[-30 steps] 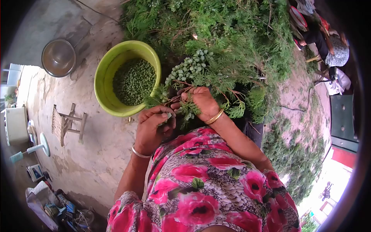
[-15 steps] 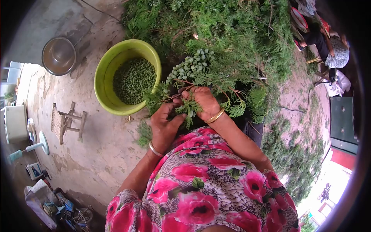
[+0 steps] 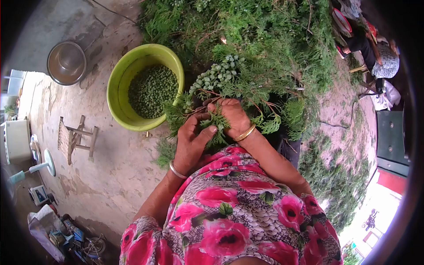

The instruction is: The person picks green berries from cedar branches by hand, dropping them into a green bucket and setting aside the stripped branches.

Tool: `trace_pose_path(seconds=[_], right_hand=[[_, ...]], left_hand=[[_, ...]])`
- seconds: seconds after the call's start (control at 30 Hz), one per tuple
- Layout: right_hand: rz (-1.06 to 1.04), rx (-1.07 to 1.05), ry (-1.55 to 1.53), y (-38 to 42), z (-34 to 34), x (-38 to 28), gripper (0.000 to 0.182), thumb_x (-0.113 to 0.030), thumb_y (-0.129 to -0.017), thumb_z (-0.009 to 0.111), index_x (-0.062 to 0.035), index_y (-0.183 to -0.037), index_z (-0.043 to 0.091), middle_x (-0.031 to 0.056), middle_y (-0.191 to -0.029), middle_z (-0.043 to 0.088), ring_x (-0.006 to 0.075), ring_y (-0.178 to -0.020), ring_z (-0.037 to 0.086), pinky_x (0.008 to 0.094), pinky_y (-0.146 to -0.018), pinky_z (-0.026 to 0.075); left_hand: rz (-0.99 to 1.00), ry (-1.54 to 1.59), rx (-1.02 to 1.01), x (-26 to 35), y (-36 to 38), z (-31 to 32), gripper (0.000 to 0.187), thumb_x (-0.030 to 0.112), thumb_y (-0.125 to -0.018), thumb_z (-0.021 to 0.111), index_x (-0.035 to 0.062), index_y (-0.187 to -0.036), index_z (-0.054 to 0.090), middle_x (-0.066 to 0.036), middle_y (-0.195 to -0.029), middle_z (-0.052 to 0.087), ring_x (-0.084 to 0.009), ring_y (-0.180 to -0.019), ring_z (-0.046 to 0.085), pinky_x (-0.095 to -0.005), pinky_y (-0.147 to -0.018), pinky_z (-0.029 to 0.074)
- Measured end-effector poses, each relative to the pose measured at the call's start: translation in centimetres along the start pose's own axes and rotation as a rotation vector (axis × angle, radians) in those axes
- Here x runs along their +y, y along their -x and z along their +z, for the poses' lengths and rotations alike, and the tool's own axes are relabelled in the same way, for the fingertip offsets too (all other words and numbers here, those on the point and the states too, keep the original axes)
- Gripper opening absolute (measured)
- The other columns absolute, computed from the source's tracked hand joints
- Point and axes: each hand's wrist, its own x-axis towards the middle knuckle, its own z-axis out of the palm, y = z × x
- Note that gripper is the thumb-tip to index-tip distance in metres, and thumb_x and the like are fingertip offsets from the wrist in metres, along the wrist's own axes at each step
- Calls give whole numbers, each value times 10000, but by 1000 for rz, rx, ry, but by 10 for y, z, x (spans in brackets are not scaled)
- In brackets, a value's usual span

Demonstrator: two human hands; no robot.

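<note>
My left hand (image 3: 192, 139), wearing a silvery bangle, is closed with its thumb and fingers around a leafy sprig of a cypress-like branch (image 3: 260, 90). Close beside it, my right hand (image 3: 233, 118) with a gold bangle grips the same branch near its reddish stem. A cluster of pale green seed cones (image 3: 217, 76) hangs on the branch just beyond my hands. Left of them stands a yellow-green bucket (image 3: 115, 95), partly filled with loose green cones (image 3: 152, 90). Foliage hides some of my fingertips.
A large heap of cut green branches (image 3: 265, 26) lies ahead. Leftward on the concrete floor are a metal bowl (image 3: 66, 64), a small wooden stool (image 3: 77, 137) and a fan (image 3: 48, 162). Another person (image 3: 384, 57) sits at the far right, near dark green doors (image 3: 391, 134).
My left hand has shifted slightly right and upward, its thumb now nearer my right hand. The right hand and the branch have hardly moved.
</note>
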Motion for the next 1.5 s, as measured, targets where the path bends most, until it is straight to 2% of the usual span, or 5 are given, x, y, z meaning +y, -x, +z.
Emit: trace_pose_path(seconds=[0.4,0.67,1.03,1.27,1.5], right_hand=[[390,225,-279,0,21,-45,187,67,-816,572,-9,-645,553,35,-675,583,106,-631,543,257,-564,464],[285,1,-593,-4,-3,-3,110,56,-837,550,28,-748,492,181,-853,595,447,-835,655,532,-700,591],[376,78,-550,-5,0,-11,50,61,-850,549,98,-881,561,183,-818,630,418,-818,668,498,-703,598],[322,165,-179,-4,9,-23,171,57,-800,649,-10,-663,572,38,-726,621,103,-614,532,269,-556,463],[236,251,-217,-3,14,-27,62,61,-829,610,25,-802,652,41,-692,605,92,-647,544,242,-585,463]], left_hand=[[-68,314,-53,1,-6,1,68,69,-834,561,18,-845,605,35,-704,571,-29,-580,477,-199,-526,397],[-362,649,-86,8,13,-3,180,233,-851,567,74,-933,557,10,-727,525,-84,-511,436,-234,-416,346],[-288,1109,-256,-3,11,-30,127,103,-844,600,50,-949,551,-84,-788,562,-87,-535,431,-207,-430,366],[155,-29,52,20,7,-2,324,-19,-665,761,-6,-961,629,-23,-843,624,-57,-662,546,-194,-567,438],[428,-242,163,2,-6,15,284,24,-704,754,-8,-953,620,-52,-830,645,-99,-715,572,-247,-668,479]])
